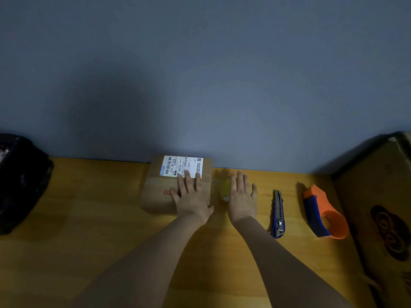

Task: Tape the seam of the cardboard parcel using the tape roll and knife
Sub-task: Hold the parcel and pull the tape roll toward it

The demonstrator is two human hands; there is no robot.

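A small cardboard parcel [160, 185] with a white shipping label [178, 164] lies on the wooden table against the wall. My left hand [191, 196] rests flat on the parcel's right half, fingers spread and reaching the label. My right hand [241, 196] hovers flat and open over a yellowish tape roll [225, 188], which is mostly hidden beneath it just right of the parcel. Whether the hand touches the roll I cannot tell. A blue utility knife [278, 214] lies to the right of my right hand.
An orange and blue tape dispenser [322, 212] lies right of the knife. A large cardboard box [378, 196] stands at the table's right edge. A black bag [20, 181] sits at the far left. The wooden table [89, 218] meets a blue-grey wall.
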